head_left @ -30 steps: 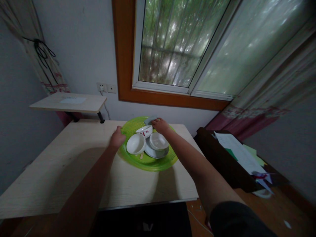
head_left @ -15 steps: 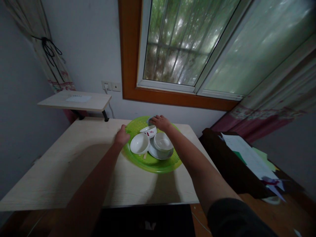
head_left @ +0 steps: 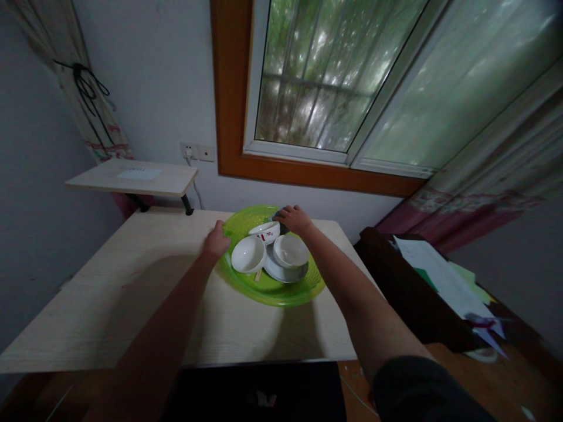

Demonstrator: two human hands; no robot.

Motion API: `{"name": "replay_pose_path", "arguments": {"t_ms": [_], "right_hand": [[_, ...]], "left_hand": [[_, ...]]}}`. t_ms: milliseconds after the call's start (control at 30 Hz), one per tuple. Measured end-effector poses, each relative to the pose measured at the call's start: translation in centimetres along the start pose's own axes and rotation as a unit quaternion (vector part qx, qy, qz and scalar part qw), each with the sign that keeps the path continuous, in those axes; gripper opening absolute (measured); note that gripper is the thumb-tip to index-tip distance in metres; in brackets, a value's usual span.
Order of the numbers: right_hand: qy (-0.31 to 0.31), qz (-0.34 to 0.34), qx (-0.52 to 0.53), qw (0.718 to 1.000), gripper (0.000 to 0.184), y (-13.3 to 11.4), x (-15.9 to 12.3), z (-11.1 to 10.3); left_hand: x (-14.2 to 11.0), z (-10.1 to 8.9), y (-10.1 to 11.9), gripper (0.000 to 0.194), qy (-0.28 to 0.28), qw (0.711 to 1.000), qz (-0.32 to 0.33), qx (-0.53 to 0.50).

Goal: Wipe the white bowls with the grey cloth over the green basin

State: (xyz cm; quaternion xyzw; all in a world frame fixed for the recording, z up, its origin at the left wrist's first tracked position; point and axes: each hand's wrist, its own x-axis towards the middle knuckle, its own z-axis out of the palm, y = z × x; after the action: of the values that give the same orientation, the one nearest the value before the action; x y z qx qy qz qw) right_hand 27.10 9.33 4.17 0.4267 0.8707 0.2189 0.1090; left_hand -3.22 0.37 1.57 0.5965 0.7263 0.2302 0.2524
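A round green tray (head_left: 281, 293) sits on the pale wooden table (head_left: 132, 293). In it are a white bowl (head_left: 248, 255) at the left, a second white bowl (head_left: 291, 250) on a grey plate (head_left: 285, 274), and a tilted white bowl with red marks (head_left: 265, 231) behind them. My left hand (head_left: 217, 241) is closed on the tray's left rim. My right hand (head_left: 296, 219) reaches to the back of the tray, fingers curled over a dark greyish thing I cannot make out, right beside the red-marked bowl.
A small raised shelf (head_left: 132, 177) with a paper stands at the table's back left. A wall socket (head_left: 197, 152) and a window lie behind. To the right, a dark low cabinet (head_left: 409, 287) carries papers (head_left: 440, 275). A dark object (head_left: 255, 392) sits at the table's near edge.
My right hand has shifted slightly right and closed down over the grey thing at the tray's back, which is now mostly hidden. My left hand stays on the rim. The view shifted a little.
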Motion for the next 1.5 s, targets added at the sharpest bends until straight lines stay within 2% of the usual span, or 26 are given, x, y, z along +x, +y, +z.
{"name": "replay_pose_path", "arguments": {"t_ms": [367, 800, 1200, 1333, 1500], "right_hand": [[0.033, -0.041, 0.002, 0.999, 0.050, -0.4, 2.3, -0.9], [0.025, -0.018, 0.008, 0.999, 0.044, -0.1, 1.2, -0.7], [0.021, -0.007, 0.007, 1.000, 0.049, -0.9, 1.8, -0.5], [0.014, 0.006, 0.009, 1.000, 0.047, -0.5, 0.7, -0.6], [0.006, 0.048, 0.013, 0.999, 0.041, 0.0, -3.2, -0.7]], "left_hand": [[0.2, -0.1, 0.2, 0.051, -0.002, 1.000, -0.006, 0.008], [0.0, -0.2, 0.3, 0.052, -0.008, 1.000, -0.006, 0.007], [0.4, 0.1, -0.2, 0.049, -0.003, 1.000, 0.005, -0.004], [0.5, 0.2, -0.3, 0.050, -0.007, 1.000, 0.000, -0.012], [0.2, 0.2, -0.1, 0.053, 0.000, 1.000, 0.000, -0.017]]}}
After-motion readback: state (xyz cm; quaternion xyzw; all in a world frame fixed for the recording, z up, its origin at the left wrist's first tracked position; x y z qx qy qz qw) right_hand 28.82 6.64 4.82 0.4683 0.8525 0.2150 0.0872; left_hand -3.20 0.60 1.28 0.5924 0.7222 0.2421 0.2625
